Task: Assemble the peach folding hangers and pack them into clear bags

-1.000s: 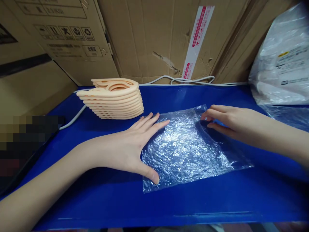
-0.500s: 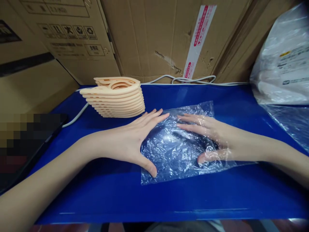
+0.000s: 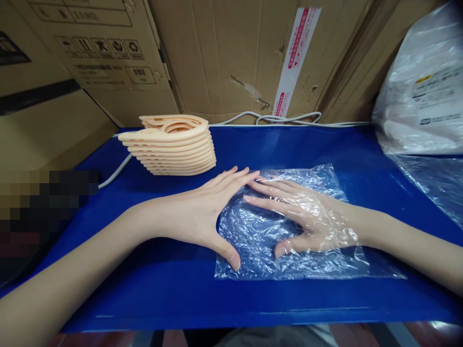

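Observation:
A clear, crinkled plastic bag (image 3: 253,241) lies flat on the blue tabletop (image 3: 173,289). My right hand (image 3: 300,207) is inside the bag, fingers spread and pointing left, with the film over its back. My left hand (image 3: 206,207) rests on the bag's left edge, fingers stretched out and thumb apart. The fingertips of both hands come close together near the bag's upper left; I cannot tell whether they touch. Behind my left hand stands a stack of cream-coloured looped pieces (image 3: 170,149), which look like folded hangers or foam straps.
Cardboard boxes (image 3: 217,58) wall off the back and left. A white cable (image 3: 289,118) runs along the rear edge. At the right stands a filled plastic bag with a printed label (image 3: 423,91), with more clear film (image 3: 434,178) before it. A dark, pixelated object (image 3: 47,226) sits at the left.
My right hand has pushed further left inside the bag, its fingers now near my left fingertips. The bag has spread out wider toward the right and front. My left hand has barely shifted.

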Tool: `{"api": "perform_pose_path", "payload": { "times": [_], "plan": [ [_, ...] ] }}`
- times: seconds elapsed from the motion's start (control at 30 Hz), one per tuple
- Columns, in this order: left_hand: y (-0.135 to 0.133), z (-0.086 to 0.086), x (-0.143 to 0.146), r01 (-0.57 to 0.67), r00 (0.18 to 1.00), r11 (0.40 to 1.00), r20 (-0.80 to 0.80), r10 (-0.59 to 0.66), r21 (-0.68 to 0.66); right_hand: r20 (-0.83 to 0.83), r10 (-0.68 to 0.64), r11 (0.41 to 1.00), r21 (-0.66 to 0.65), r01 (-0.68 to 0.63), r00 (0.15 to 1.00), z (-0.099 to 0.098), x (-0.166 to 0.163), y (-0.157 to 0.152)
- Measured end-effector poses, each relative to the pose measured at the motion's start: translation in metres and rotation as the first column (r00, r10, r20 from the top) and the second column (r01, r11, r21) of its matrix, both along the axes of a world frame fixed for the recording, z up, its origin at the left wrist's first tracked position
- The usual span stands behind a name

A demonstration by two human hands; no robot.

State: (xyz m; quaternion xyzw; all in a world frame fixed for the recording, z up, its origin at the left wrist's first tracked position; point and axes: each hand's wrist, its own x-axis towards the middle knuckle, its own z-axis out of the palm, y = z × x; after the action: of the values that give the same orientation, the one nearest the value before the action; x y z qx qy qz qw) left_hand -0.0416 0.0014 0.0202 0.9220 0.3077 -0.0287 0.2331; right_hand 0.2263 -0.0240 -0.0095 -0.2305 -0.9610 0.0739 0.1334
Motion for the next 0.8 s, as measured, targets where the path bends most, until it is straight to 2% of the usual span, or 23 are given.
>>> {"api": "perform_pose_path", "payload": {
  "times": [0.23,0.37,0.5,0.6,0.73,0.8],
  "plan": [
    [-0.003,0.007,-0.002,-0.042,0.999,0.999,0.002,0.042,-0.010,0.022,-0.085,0.996,0.006,0.085,0.996,0.001,-0.001,-0.003],
    [-0.004,0.010,-0.005,-0.065,0.997,0.998,-0.045,0.065,-0.001,0.123,-0.140,0.981,-0.119,0.154,0.983,0.013,0.014,-0.003],
    [-0.003,0.012,-0.008,-0.081,0.994,0.996,-0.073,0.083,0.033,0.235,-0.157,0.933,-0.282,0.222,0.959,0.031,0.045,0.003],
    [-0.003,0.012,-0.011,-0.077,0.994,0.996,-0.079,0.081,0.053,0.293,-0.165,0.906,-0.333,0.262,0.942,0.041,0.065,0.008],
    [-0.005,0.018,-0.013,-0.064,0.997,0.994,-0.044,0.069,0.092,0.346,-0.231,0.887,-0.309,0.343,0.909,0.046,0.076,0.011],
    [-0.006,0.025,-0.013,-0.062,0.996,0.986,0.067,0.052,0.155,0.348,-0.227,0.894,-0.296,0.336,0.910,0.045,0.076,0.012]
  ]
}}
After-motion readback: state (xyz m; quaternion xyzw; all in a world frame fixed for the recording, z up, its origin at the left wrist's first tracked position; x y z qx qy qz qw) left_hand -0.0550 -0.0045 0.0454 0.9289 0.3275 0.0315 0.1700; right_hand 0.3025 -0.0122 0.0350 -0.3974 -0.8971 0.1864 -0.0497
